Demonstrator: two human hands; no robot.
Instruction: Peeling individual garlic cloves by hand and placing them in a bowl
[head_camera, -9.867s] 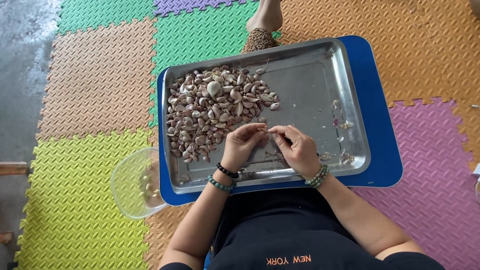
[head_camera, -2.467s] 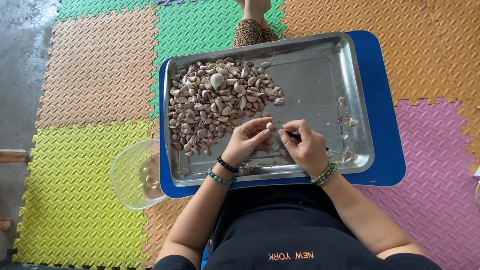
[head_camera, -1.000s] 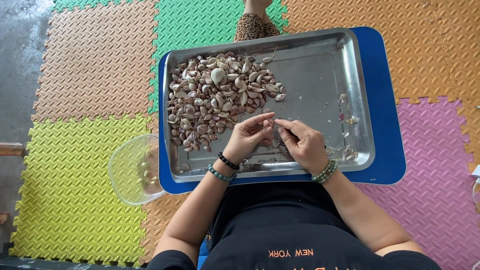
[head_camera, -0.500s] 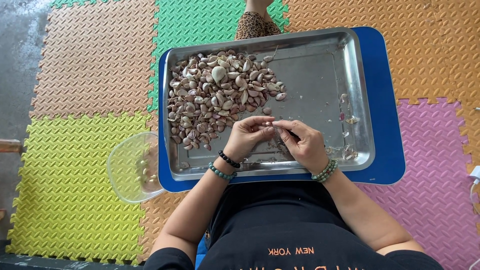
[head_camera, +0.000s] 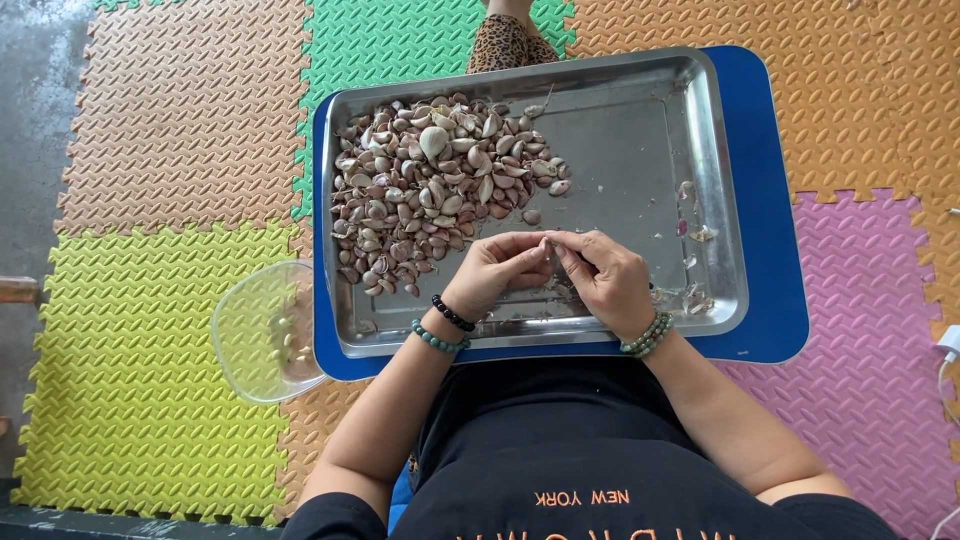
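While both hands pinch 1 garlic clove (head_camera: 547, 243) over the steel tray (head_camera: 640, 150), left hand (head_camera: 497, 272) and right hand (head_camera: 608, 280) touch fingertips. Clove pile (head_camera: 435, 185) fills tray's far-left part. Clear bowl (head_camera: 262, 330) left of tray holds a few peeled cloves.

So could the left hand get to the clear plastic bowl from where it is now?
Probably yes. The left hand is over the metal tray, fingertips meeting the right hand. The clear plastic bowl sits just off the tray's left edge, with nothing between them.
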